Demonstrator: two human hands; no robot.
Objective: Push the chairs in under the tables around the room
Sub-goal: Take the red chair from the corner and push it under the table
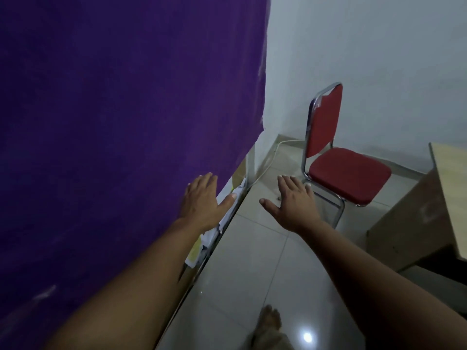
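Observation:
A red padded chair [346, 173] with a chrome frame stands on the tiled floor near the white wall corner, apart from the light wooden table [447, 183] at the right edge. Its seat faces that table. My right hand [293, 203] reaches forward with fingers spread, holding nothing, just short of the chair's left side. Beside the edge of the purple cloth, my left hand [204, 200] is stretched out flat and open too.
A large purple cloth [126, 122] hangs on the left and covers a shelf with papers [227, 215] below. A white cable [267, 160] runs along the floor by the wall. My bare foot [267, 324] is on the glossy tiles at the bottom.

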